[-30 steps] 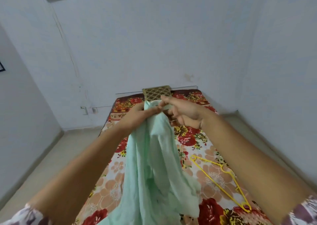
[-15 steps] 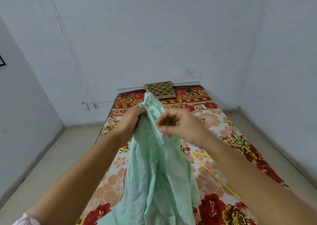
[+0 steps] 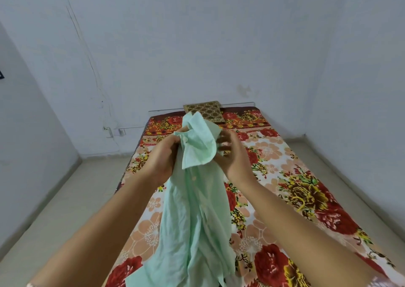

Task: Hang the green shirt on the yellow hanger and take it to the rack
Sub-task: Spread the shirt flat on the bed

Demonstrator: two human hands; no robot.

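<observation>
A pale green shirt hangs in front of me over the bed, and its lower part drapes down to the bottom of the view. My left hand grips the shirt's top at the button edge. On the right side of the folded-over collar, my right hand holds the fabric with its fingers tucked behind it. The two hands are close together at chest height. I cannot see the yellow hanger; my right forearm covers part of the bed.
A bed with a floral sheet stretches ahead, with a brown patterned pillow at its far end against the white wall. Bare floor runs along the left and right sides of the bed.
My right hand went from reaching toward the collar to holding it beside my left. The collar now flops open between them. The yellow hanger, visible before, is now out of sight.
</observation>
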